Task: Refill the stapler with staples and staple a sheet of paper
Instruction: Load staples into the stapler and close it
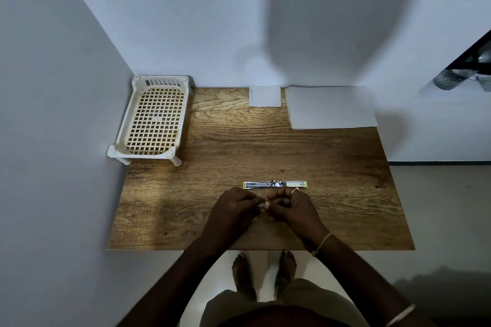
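Note:
The stapler (275, 185) lies opened out flat on the wooden table (345, 194), a long thin strip with yellow ends and its metal channel showing. Just in front of it my left hand (233, 210) and my right hand (292, 208) meet, fingers curled. Between their fingertips they pinch a small pale object (263, 205), too small to name for certain; it looks like a staple strip or its wrapper. A stack of white paper sheets (332, 107) lies at the table's far right. A small square of paper (265, 96) lies at the far middle.
A white plastic mesh tray (154, 119) on short legs stands at the table's far left corner, against the walls. The table is set into a corner with walls behind and to the left. My bare feet show below the near edge.

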Available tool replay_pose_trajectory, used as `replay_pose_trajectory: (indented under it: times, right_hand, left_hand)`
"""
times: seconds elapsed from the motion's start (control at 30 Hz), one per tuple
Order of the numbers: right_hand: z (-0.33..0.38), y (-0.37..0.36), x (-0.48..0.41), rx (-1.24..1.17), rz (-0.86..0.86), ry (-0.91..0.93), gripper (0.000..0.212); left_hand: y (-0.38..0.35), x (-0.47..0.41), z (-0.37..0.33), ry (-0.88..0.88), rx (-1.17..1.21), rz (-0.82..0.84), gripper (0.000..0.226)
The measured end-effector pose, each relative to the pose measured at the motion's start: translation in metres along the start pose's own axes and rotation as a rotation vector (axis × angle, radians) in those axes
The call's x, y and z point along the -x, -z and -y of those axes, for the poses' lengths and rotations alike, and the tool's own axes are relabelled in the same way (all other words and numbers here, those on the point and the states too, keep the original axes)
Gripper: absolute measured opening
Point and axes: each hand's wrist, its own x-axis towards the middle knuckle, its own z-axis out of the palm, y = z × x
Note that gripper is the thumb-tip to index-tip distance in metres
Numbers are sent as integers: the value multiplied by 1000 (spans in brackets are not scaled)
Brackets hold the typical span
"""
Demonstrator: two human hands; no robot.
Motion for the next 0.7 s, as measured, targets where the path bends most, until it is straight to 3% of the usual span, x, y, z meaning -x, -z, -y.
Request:
replay_pose_trajectory:
  times: [0.1, 0.2, 0.43, 0.53, 0.7]
  right_hand:
    - [3, 1, -1, 183, -17, 80, 15]
    - [9, 3, 0, 581, -87, 316, 19]
    - [33, 11, -14, 1247, -10, 689, 29]
    - [39, 13, -21, 1373, 43, 739, 30]
    - [41, 12, -27, 1372, 62, 757, 26]
  left_hand:
    - [2, -3, 1, -21, -29, -14, 27]
    - [2, -5, 2, -8, -38, -15, 25]
    - [2, -17, 7, 4, -96, 14, 31]
    - [4, -20, 9, 17, -108, 14, 30]
    - [3, -23, 10, 93, -72, 7, 23]
